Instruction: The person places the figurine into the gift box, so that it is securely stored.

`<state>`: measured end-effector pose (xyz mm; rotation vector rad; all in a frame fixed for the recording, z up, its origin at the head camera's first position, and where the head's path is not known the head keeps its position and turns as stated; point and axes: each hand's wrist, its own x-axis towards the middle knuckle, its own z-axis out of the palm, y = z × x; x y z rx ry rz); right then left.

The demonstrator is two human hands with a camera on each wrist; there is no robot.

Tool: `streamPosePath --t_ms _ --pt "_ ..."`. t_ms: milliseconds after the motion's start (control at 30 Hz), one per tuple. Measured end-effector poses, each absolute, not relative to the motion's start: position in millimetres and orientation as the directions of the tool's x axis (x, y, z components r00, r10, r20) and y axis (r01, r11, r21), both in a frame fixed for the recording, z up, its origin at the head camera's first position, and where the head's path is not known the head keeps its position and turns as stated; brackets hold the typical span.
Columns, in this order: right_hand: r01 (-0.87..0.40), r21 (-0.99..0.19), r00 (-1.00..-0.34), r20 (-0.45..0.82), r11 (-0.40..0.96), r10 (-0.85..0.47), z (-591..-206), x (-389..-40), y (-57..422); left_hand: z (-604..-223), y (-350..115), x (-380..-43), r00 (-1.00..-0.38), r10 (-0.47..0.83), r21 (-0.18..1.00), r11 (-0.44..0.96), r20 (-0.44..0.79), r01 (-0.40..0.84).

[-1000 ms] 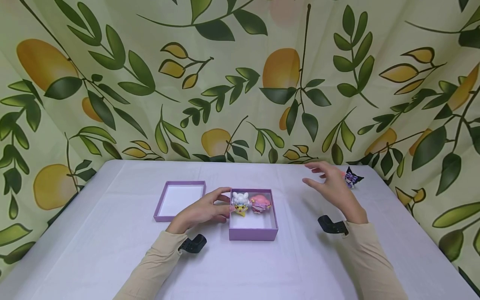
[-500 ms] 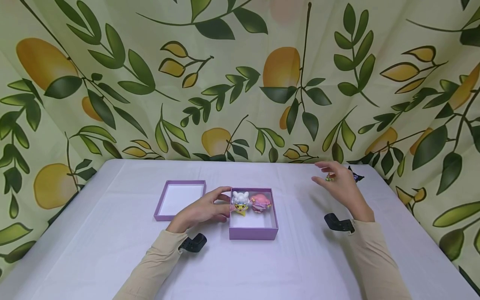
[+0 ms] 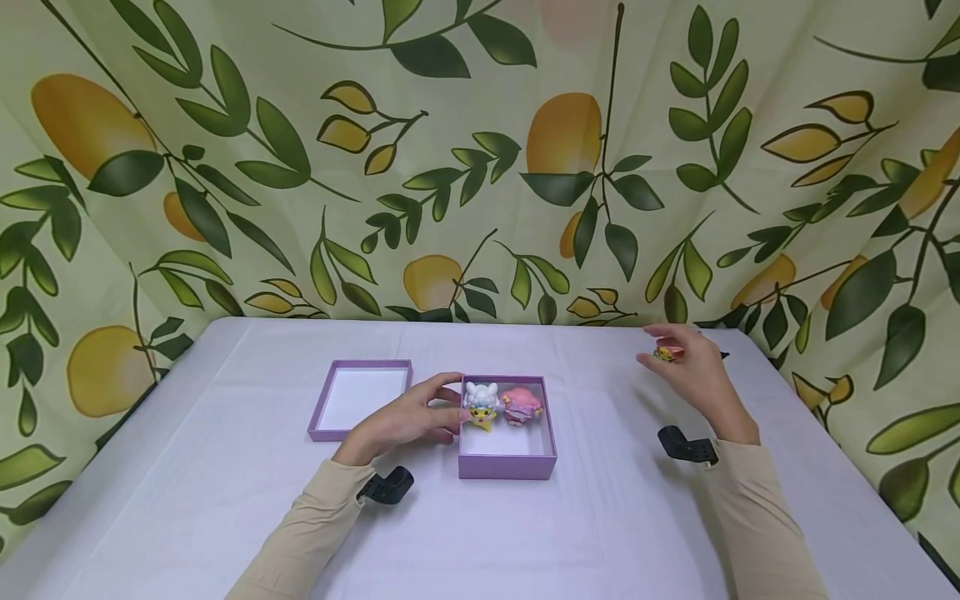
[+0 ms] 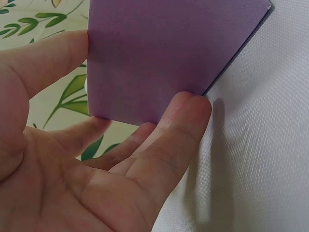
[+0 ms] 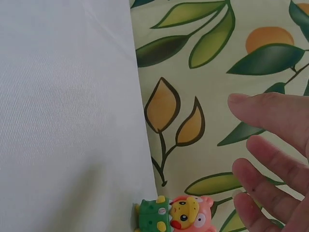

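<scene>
On the counter (image 3: 480, 533), the box (image 3: 507, 468) with two toys (image 3: 482, 406) inside was between the lid (image 3: 366, 396) at left and another toy (image 5: 175, 213) at right.

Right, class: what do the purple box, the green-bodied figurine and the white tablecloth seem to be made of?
Purple box: probably cardboard, matte; flat walls and straight edges suggest it.
Green-bodied figurine: likely moulded plastic or vinyl, smooth; rounded, brightly coloured parts hint at it.
White tablecloth: woven fabric, matte; a fine weave shows.

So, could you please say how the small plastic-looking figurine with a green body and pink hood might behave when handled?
The figurine is probably stiff, given its moulded shape. Its smooth surface may feel slippery. It might tip, its head looking as big as its body.
</scene>
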<state>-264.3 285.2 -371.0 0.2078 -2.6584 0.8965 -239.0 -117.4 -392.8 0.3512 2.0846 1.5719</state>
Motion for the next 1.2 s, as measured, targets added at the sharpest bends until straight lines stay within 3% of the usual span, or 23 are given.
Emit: streamPosePath --t_ms 933,1200 --pt "-0.200 -0.525 -0.912 0.409 0.827 0.038 -387 -270 304 -392 -117 -239 -0.845 0.478 0.945 0.314 -0.240 -0.091" --pt "-0.154 -0.548 -0.929 0.363 0.822 0.068 -393 -272 304 -392 -117 -239 -0.843 0.483 0.949 0.302 -0.236 -0.092"
